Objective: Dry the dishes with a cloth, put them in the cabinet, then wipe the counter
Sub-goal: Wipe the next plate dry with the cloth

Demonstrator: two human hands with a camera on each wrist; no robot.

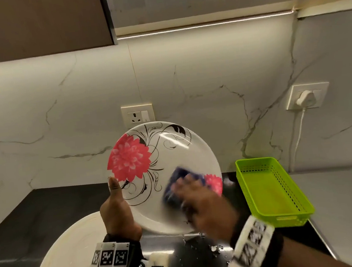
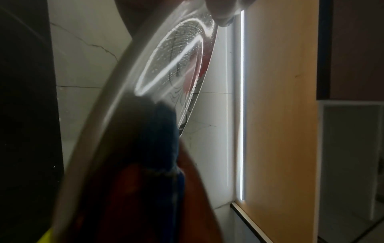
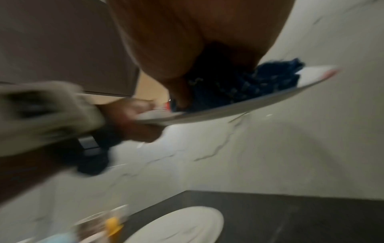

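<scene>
A white plate (image 1: 173,155) printed with pink flowers and black swirls is held up, tilted, over the counter. My left hand (image 1: 117,207) grips its lower left rim, thumb on the front face. My right hand (image 1: 199,200) presses a dark blue cloth (image 1: 182,182) against the plate's lower right face; the hand is blurred. The left wrist view shows the plate (image 2: 166,69) edge-on with the blue cloth (image 2: 158,131) on it. In the right wrist view the cloth (image 3: 249,85) lies bunched under my fingers on the plate (image 3: 228,111).
A plain white plate (image 1: 70,249) lies on the dark counter (image 1: 38,213) below my left hand. A green plastic basket (image 1: 272,190) stands at the right. Water drops spot a steel surface (image 1: 204,247) below. Upper cabinet (image 1: 35,24) top left; wall sockets behind.
</scene>
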